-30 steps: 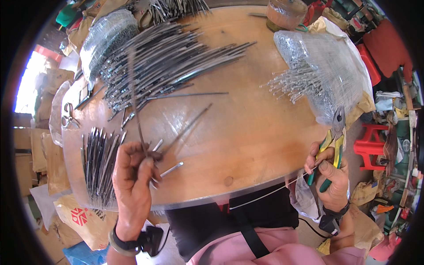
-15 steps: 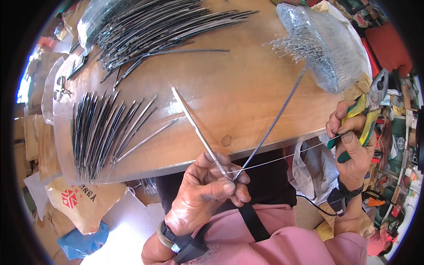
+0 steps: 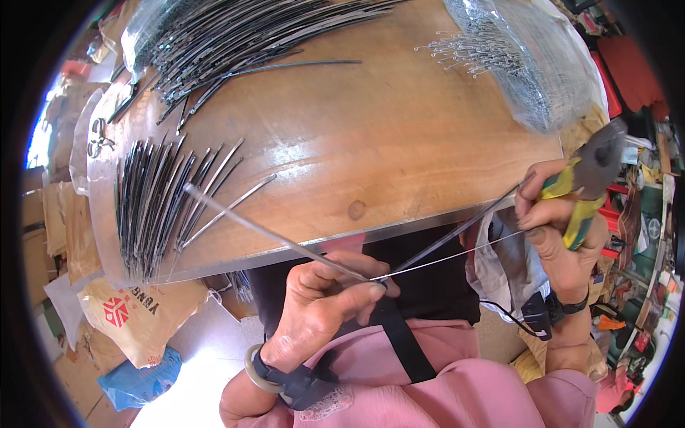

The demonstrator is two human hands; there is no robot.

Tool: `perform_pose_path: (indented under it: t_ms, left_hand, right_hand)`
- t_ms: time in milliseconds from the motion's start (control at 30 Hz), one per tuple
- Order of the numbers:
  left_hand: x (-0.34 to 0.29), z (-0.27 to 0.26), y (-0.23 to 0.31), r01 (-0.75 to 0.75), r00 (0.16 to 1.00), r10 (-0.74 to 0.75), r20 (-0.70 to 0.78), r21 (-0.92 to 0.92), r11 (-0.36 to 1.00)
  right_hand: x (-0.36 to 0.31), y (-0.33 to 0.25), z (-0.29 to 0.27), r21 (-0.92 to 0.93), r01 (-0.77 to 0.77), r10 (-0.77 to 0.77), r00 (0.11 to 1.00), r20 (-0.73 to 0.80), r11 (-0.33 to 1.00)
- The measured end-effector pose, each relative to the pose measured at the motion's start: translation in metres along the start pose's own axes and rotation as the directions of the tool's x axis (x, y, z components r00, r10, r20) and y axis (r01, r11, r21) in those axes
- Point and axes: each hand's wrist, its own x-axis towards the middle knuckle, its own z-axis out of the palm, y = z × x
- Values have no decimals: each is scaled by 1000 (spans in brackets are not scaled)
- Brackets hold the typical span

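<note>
My left hand [image 3: 321, 296] pinches the meeting ends of two thin metal strips. The pale strip [image 3: 246, 220] slants up and left over the table edge, while the dark strip [image 3: 451, 237] slants up and right toward my other hand. From the pinch a thin wire [image 3: 457, 252] runs taut to my right hand [image 3: 564, 239], whose thumb and fingers grip its end. Lodged in that same hand are pliers [image 3: 598, 162] with yellow and green handles, jaws pointing up. Whether the wire is fixed to the strips is hidden by my left fingers.
On the wooden table [image 3: 357, 157] lie a large pile of dark strips [image 3: 250, 39] and a fanned group of strips [image 3: 153, 207]. Looped wires in clear plastic [image 3: 549, 71] occupy the back right. Small scissors [image 3: 98, 139] lie at the left edge. A paper bag [image 3: 135, 314] sits below.
The two strips have spread wider apart, the pale one swinging left and the dark one right and down. My right hand has shifted slightly left, and the pliers have turned.
</note>
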Motion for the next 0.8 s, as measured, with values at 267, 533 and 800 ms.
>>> perform_pose_path:
  t_ms: [267, 533, 800]
  left_hand:
    - [10, -7, 0, 232, 933, -292, 211, 267, 935]
    - [10, -8, 4, 271, 926, -323, 195, 251, 929]
    - [5, -23, 16, 99, 952, -184, 245, 323, 941]
  right_hand:
    - [16, 0, 29, -439, 315, -149, 916, 372, 842]
    - [30, 11, 40, -375, 431, -211, 838, 503, 821]
    - [22, 14, 44, -357, 385, -168, 844, 509, 851]
